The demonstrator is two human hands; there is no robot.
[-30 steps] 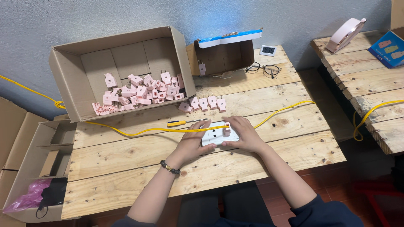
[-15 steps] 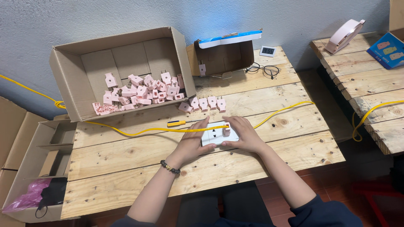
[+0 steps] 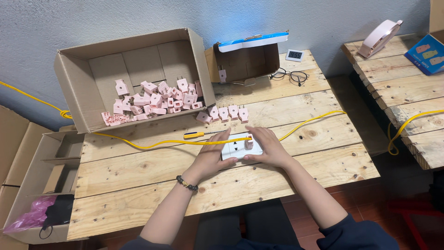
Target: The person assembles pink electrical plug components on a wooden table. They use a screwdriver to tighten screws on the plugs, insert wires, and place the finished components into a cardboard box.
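Both hands rest at the middle of the pale wooden slat table. The left hand lies flat-fingered over the left end of a white rectangular plastic socket plate, thumb under its near edge, pressing rather than gripping. The right hand covers the plate's right end, fingers loosely curved; its fingertips are at a small pink plastic plug standing in the plate, but whether they pinch it cannot be told. A dark bead bracelet circles the left wrist.

A yellow cable runs across the table just behind the plate. A yellow-handled screwdriver lies beside it.

Packages: a large open brown cardboard box, tipped on its side at the table's rear left, spills a heap of pink plugs. Four more pink plugs stand in a row just in front of its right corner. A smaller brown carton, topped by a blue and white flat card, sits behind, to the right. An open carton left of the table holds a pink plastic bag.

Spectacles and a small white digital display lie at the rear right. On the neighbouring bench sit a pink rounded device and a blue printed box.
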